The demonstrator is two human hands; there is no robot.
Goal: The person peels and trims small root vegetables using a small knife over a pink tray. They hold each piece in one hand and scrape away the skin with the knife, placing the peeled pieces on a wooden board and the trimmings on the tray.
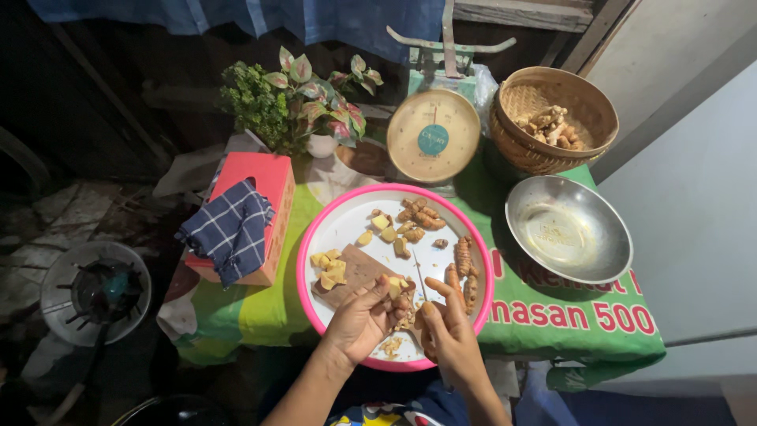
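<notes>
Close in, left hand (364, 317) and right hand (448, 330) together over pink tray (315, 237) near rim, pinching small root piece (412, 309); blade possibly present, unclear. Piece light, firm, knobbly; grip ends. Beyond: wooden board (356, 272), steel bowl (568, 229), scale (433, 134), basket (552, 118).

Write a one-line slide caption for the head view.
Left hand and right hand work a root piece over a pink-rimmed tray, beside a steel bowl and wicker basket.
</notes>
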